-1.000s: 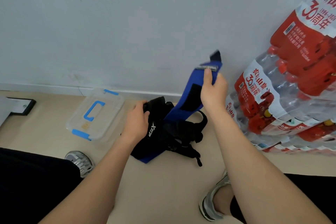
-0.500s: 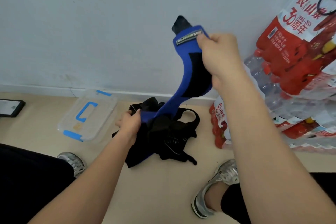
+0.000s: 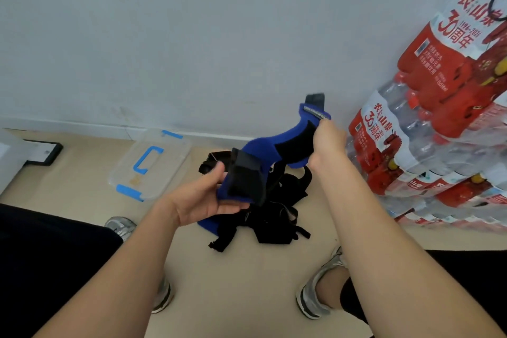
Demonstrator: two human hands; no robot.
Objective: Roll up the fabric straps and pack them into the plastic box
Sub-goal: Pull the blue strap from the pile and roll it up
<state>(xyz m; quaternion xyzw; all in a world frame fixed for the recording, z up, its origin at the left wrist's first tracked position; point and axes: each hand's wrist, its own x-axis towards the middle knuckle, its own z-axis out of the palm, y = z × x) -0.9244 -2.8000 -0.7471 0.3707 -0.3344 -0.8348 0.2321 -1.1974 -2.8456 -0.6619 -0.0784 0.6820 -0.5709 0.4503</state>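
The left hand (image 3: 208,197) has quit the floor pile of black straps (image 3: 279,208) to clasp the blue strap (image 3: 269,145) by its near end while the lowered right hand (image 3: 326,143) pinches its far end, ready for rolling; the plastic box (image 3: 153,164) nearby seems lidded.

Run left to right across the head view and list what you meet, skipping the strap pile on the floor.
black-framed panel → plastic box → left hand → blue strap → right hand → water bottle packs
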